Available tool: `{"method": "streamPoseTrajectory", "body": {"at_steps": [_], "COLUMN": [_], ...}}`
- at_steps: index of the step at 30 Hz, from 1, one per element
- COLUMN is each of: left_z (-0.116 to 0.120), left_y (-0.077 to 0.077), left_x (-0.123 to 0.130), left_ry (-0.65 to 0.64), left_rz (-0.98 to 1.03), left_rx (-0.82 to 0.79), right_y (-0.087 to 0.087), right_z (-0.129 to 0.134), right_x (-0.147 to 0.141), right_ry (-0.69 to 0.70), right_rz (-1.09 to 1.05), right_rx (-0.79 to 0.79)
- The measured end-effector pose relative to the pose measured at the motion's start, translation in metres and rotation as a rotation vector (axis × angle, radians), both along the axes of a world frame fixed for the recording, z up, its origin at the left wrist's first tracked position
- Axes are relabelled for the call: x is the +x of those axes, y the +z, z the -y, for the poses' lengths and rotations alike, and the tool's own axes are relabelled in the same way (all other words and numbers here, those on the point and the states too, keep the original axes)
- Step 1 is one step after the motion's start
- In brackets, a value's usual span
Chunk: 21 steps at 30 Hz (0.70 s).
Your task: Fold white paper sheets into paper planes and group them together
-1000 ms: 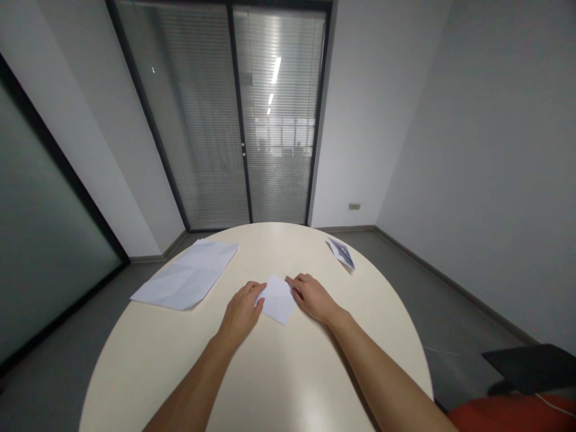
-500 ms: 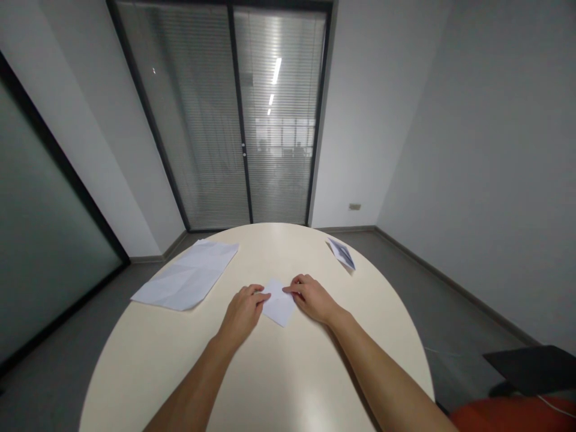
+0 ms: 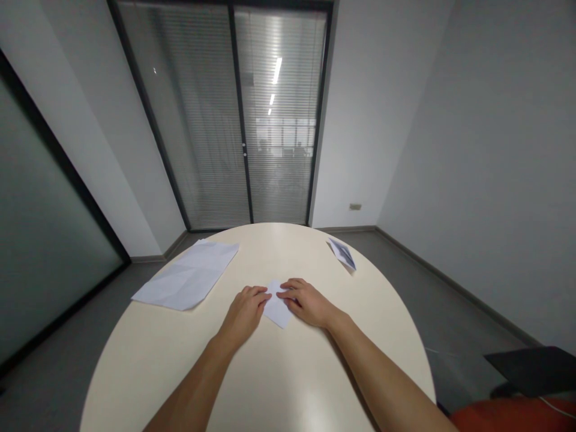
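Note:
A small folded piece of white paper (image 3: 278, 313) lies near the middle of the round table, one corner toward me. My left hand (image 3: 247, 311) has its thumb and fingers closed on the paper's left edge. From the other side, my right hand (image 3: 306, 301) reaches over the right part of the paper, its bent fingers and thumb closed on it and covering that edge. The fingertips of both hands are close together, with a narrow strip of paper showing between them.
Large creased white sheets (image 3: 189, 275) rest at the table's (image 3: 265, 384) left edge. A folded printed paper (image 3: 342, 255) stands partly raised at the far right. Beyond the table's right side are a black flat panel (image 3: 533, 369) and a red seat (image 3: 499, 415).
My right hand has shifted slightly left, over the small paper, and covers more of its right side. The left hand has hardly moved.

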<state>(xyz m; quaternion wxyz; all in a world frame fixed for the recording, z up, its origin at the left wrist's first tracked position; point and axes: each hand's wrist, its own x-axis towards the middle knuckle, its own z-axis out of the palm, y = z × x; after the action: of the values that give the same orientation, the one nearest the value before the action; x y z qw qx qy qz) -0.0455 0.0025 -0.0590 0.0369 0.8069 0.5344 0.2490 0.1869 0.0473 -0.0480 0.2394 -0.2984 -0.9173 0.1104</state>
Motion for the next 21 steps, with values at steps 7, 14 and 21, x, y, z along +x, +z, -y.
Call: {"method": "streamPoseTrajectory", "body": {"at_steps": [7, 14, 21], "left_z": [-0.001, 0.004, 0.006], "left_y": [-0.002, 0.002, 0.005], "left_x": [0.0, 0.001, 0.005], "left_ry": [-0.003, -0.039, -0.108], "left_rz": [0.001, 0.042, 0.081], "left_rx": [-0.006, -0.01, -0.019], "right_y": [0.001, 0.007, 0.007], "right_z": [0.0, 0.004, 0.005], "right_x": [0.002, -0.001, -0.004], "right_ry": [0.019, 0.057, 0.011], "right_rz": [0.013, -0.045, -0.052], "right_rx": [-0.022, -0.061, -0.111]}}
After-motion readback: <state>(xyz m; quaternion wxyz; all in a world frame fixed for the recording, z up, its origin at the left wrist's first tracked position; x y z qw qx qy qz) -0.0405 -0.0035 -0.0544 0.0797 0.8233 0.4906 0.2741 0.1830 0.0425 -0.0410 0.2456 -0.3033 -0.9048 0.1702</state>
